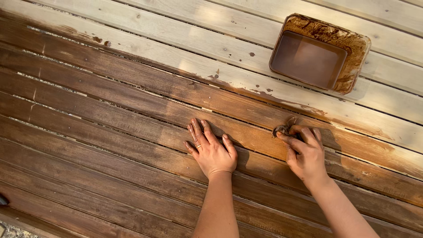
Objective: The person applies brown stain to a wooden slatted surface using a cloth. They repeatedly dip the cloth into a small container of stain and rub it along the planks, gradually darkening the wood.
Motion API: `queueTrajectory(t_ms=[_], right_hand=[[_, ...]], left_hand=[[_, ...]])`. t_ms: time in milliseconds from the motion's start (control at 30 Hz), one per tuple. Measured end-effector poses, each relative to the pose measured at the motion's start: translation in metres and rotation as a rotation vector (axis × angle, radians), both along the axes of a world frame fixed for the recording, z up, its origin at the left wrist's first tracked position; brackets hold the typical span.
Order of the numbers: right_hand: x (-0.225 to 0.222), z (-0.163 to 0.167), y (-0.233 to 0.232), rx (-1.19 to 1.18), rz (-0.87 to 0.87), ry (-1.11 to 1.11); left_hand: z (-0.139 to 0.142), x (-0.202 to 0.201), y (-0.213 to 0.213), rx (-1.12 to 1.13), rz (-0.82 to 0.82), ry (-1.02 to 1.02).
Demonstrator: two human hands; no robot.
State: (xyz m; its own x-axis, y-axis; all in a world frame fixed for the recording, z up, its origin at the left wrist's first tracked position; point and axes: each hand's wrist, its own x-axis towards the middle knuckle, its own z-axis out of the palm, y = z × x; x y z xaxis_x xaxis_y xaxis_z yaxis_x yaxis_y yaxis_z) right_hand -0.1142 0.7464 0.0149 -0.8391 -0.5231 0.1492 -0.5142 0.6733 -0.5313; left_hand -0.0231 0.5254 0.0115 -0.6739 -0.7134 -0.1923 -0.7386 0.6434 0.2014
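My left hand [210, 149] lies flat, fingers spread, on the brown-stained planks of a wooden deck [110, 132]. To its right, my right hand [305, 152] pinches a small dark stain-soaked rag or sponge [282, 129] against a gap between two planks. The rag is mostly hidden by my fingers. A rectangular tray [354, 57] filled with brown stain sits on the pale bare planks at the upper right, well above my right hand.
The deck's upper planks [198, 39] are unstained pale wood; the stained area runs diagonally from upper left to right. Narrow gaps run between planks. A dark object [2, 201] pokes in at the left edge, near the deck's lower-left border.
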Motion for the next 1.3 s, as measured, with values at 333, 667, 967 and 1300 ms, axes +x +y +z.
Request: queueTrajectory(t_ms=[333,667,967,1300], right_hand=[[-0.018,-0.032,-0.211,-0.002,0.290,-0.121],[0.019,-0.013,0.173,0.286,-0.378,0.102],[0.016,-0.035,0.023,0.037,-0.952,-0.157],[0.025,-0.011,0.106,0.220,-0.064,0.172]], left_hand=[[-0.006,0.002,-0.001,-0.022,-0.003,0.088],[-0.002,0.003,0.002,-0.018,-0.016,0.054],[0.001,0.000,0.007,-0.020,-0.012,0.064],[0.005,0.001,0.014,-0.017,-0.017,0.077]])
